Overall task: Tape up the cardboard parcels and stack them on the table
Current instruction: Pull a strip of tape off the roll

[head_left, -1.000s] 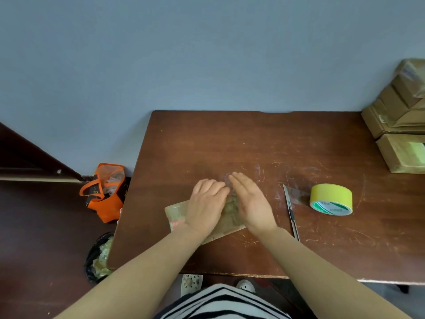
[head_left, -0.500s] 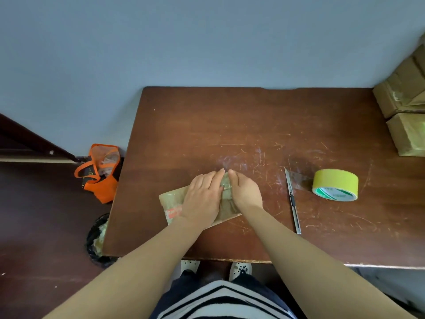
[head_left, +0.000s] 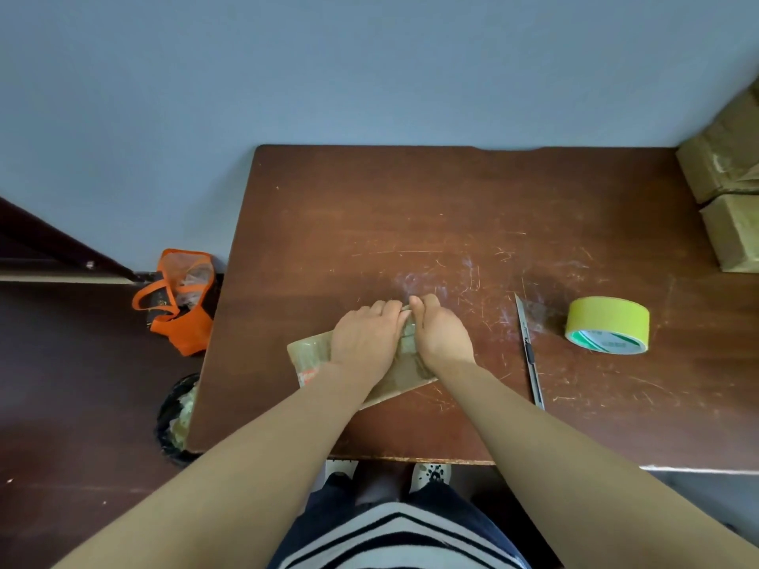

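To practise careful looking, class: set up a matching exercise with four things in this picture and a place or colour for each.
1 tape roll
2 knife
3 flat parcel
4 orange bag

A on the floor beside the table
B under the left hand and right hand
C yellow-green
D between the right hand and the tape roll

Pairs: 1-C; 2-D; 3-B; 4-A

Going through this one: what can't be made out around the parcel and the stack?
Head view only:
Flat brown cardboard parcel: its middle and far edge lie under both hands, so the tape seam is hidden.
Left hand and right hand: fingertips hidden behind the knuckles; grip unclear.
Stacked brown taped parcels: cut off by the right frame edge; count unknown.
Red label on the parcel: too small to read.
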